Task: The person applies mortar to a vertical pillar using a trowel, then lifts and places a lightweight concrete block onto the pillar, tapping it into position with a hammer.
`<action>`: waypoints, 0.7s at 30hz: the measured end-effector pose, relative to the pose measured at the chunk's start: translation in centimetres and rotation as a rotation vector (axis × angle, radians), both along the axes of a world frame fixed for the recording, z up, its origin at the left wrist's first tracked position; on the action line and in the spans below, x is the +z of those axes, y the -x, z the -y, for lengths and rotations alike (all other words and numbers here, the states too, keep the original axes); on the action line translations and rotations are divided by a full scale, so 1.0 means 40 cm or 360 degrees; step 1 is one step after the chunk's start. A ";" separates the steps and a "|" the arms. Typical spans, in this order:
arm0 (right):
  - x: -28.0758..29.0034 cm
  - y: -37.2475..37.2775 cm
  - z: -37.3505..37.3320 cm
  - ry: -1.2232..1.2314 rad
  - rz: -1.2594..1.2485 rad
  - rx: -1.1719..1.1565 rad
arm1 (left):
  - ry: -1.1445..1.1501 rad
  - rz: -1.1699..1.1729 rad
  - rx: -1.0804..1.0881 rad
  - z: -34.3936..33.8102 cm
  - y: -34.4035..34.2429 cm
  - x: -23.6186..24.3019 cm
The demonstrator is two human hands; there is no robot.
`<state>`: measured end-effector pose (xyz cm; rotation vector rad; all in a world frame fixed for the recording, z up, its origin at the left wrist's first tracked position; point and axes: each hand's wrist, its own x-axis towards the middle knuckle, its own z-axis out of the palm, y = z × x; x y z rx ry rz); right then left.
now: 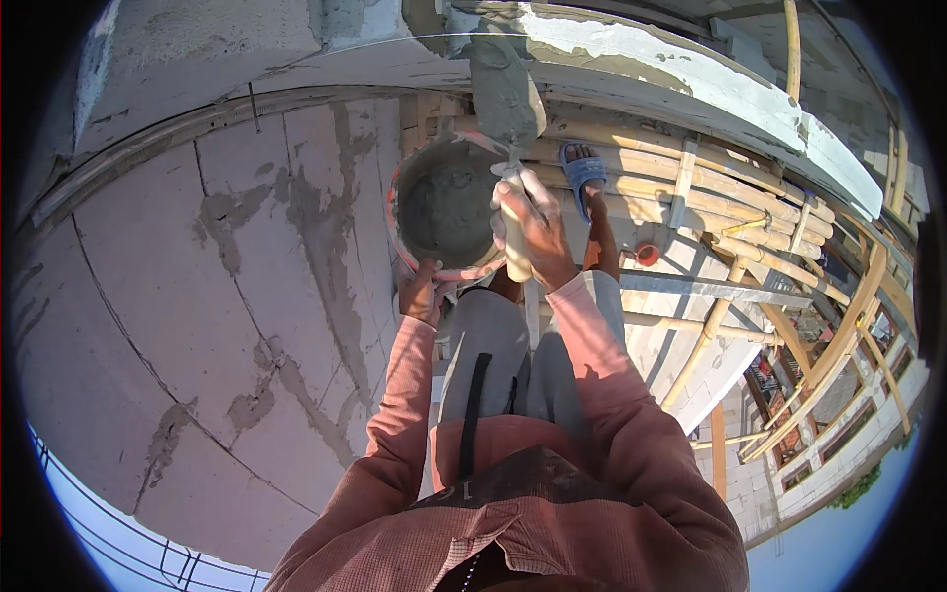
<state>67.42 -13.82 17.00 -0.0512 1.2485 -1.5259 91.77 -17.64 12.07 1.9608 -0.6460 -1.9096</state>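
Gripping the pale handle of the trowel point(509, 91), our right hand point(534, 225) has its fingers curled closely round it, with the butt of the handle jutting out below, toward our knees. The blade, coated in grey mortar, lies beyond that hand, pointing away from us and overlapping in view the smeared edge of the white ledge point(681, 72); whether it touches there we cannot tell. Just left of our right hand stands the bucket point(393, 197) with its reddish rim, and wet mortar point(446, 205) shows inside it. Our left hand point(420, 294) is at the near left part of that rim, partly curled against it, though we cannot tell how firmly it holds, as some of its fingers are hard to separate from the bucket's side

Our right hand covers part of the bucket's right rim, and the bucket's base is out of sight. One foot, in a blue sandal point(583, 170), rests on the bamboo poles point(651, 184); the other is hidden. The small red round thing point(646, 256) near the metal bar point(710, 288) is too small to make out, and the dark lens border cuts off the far edges of the pale wall point(138, 296) on our left
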 end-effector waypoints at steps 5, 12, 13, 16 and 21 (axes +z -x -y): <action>-0.077 -0.056 0.187 -0.0180 -0.1228 0.0353 | -0.0126 0.0087 -0.0027 -0.041 -0.003 0.022; 0.099 -0.176 0.294 -0.0198 -0.1023 -0.0338 | -0.0011 0.0065 -0.0103 -0.054 -0.072 -0.003; 0.090 -0.197 0.288 -0.0210 -0.1746 -0.0016 | 0.0000 0.0078 -0.0107 -0.049 -0.073 -0.001; 0.055 -0.260 0.283 -0.0164 -0.2323 0.0311 | -0.0051 0.0041 -0.0108 -0.026 -0.052 -0.023; 0.030 -0.330 0.250 -0.0627 -0.2402 0.0920 | -0.0134 0.0044 -0.0135 -0.012 -0.051 -0.054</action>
